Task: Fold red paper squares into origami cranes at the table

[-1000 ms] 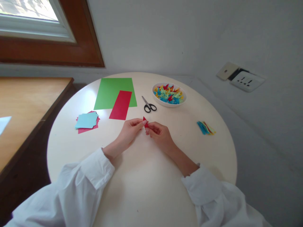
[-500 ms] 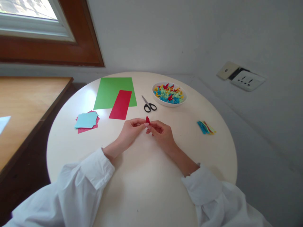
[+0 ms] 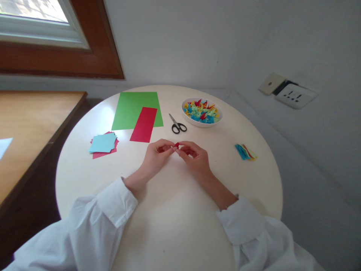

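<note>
Between my fingertips is a small piece of folded red paper (image 3: 176, 145), mostly covered by the fingers. My left hand (image 3: 159, 152) pinches it from the left, thumb against index finger. From the other side my right hand (image 3: 194, 155) grips it the same way. Just beyond my hands lie scissors (image 3: 177, 125) with black handles, blades pointing away. A white oval dish (image 3: 194, 122) behind them holds many small folded paper pieces in red, yellow, blue and pale green.
On the round white table (image 3: 175, 226), a red paper strip (image 3: 144, 126) overlaps a green sheet (image 3: 126, 109). At left sits a stack of light blue and red paper squares (image 3: 103, 143). Thin coloured strips (image 3: 245, 152) lie at right. A wall socket (image 3: 295, 95) is beyond the table.
The red paper's pointed tip, upright above my fingers before, now shows only as a small bit between them. My right fingers have shifted up slightly onto it.
</note>
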`<state>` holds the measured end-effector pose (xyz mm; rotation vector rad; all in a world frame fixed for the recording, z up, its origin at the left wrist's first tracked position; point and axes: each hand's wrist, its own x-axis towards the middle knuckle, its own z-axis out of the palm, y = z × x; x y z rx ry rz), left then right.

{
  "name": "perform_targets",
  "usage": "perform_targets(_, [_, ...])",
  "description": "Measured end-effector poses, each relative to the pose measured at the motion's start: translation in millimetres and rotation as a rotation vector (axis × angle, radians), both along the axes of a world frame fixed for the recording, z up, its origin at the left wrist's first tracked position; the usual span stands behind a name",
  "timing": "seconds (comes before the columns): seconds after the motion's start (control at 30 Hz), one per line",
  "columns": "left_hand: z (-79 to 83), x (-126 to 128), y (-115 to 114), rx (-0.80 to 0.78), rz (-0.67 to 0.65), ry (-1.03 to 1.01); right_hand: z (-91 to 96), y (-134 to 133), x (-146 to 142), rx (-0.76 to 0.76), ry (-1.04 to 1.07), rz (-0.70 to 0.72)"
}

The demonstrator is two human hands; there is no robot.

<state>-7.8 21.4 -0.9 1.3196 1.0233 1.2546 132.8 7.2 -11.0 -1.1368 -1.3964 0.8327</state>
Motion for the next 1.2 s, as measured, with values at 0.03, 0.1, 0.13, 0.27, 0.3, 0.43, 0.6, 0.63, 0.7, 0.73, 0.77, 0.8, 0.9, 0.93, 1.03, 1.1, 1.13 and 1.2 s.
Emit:
perform_targets(0.03, [0.4, 0, -1, 0.003, -0.005, 0.007, 0.8, -1, -1, 0.020, 0.019, 0.008])
perform_targets(0.1, [1.4, 1, -2, -0.005, -0.024, 0.011, 2.1, -2, -1, 0.041, 0.061, 0.017])
perform_targets(0.13, [1.9, 1, -2, -0.013, -0.035, 0.006, 2.5, -2, -1, 0.047, 0.076, 0.014])
perform_targets(0.27, [1.3, 2, -4, -0.017, -0.061, -0.008, 2.4, -1, 0, 0.071, 0.086, -0.007])
perform_targets(0.3, [0.6, 2, -4, -0.005, -0.063, -0.004, 2.1, -1, 1, 0.078, 0.082, -0.014])
perform_targets(0.43, [-2.3, 1, -4, 0.094, -0.076, 0.030, 1.0, 0, 2, 0.109, 0.061, -0.028])
perform_targets(0.6, [-2.4, 0, -4, 0.143, -0.062, 0.080, 1.3, 1, 3, 0.129, 0.041, 0.002])
perform_targets(0.63, [-2.6, 0, -4, 0.145, -0.061, 0.085, 1.5, 1, 3, 0.128, 0.038, 0.009])
perform_targets(0.7, [-3.5, -1, -4, 0.161, -0.055, 0.102, 1.8, 1, 4, 0.123, 0.024, 0.023])
perform_targets(0.73, [-4.4, -1, -4, 0.173, -0.049, 0.116, 1.9, 2, 5, 0.121, 0.014, 0.030])
perform_targets(0.77, [-5.4, -1, -4, 0.187, -0.044, 0.135, 1.9, 2, 6, 0.120, 0.004, 0.037])
perform_targets(0.8, [-6.4, -2, -3, 0.203, -0.039, 0.155, 2.0, 2, 6, 0.120, -0.009, 0.044])
perform_targets(0.9, [-9.0, -4, -3, 0.247, -0.035, 0.205, 2.4, 2, 8, 0.130, -0.045, 0.064])
perform_targets(0.93, [-9.4, -4, -3, 0.257, -0.034, 0.217, 2.5, 3, 9, 0.136, -0.056, 0.070])
perform_targets(1.03, [-9.2, -4, -3, 0.271, -0.027, 0.240, 2.4, 3, 9, 0.155, -0.063, 0.080])
perform_targets(1.1, [-7.9, -4, -3, 0.273, -0.026, 0.250, 2.2, 3, 9, 0.146, -0.043, 0.076])
perform_targets(1.13, [-6.9, -4, -4, 0.272, -0.027, 0.254, 2.1, 3, 8, 0.130, -0.027, 0.071])
perform_targets(1.2, [-4.9, -3, -5, 0.270, -0.033, 0.261, 2.1, 3, 7, 0.077, 0.008, 0.053])
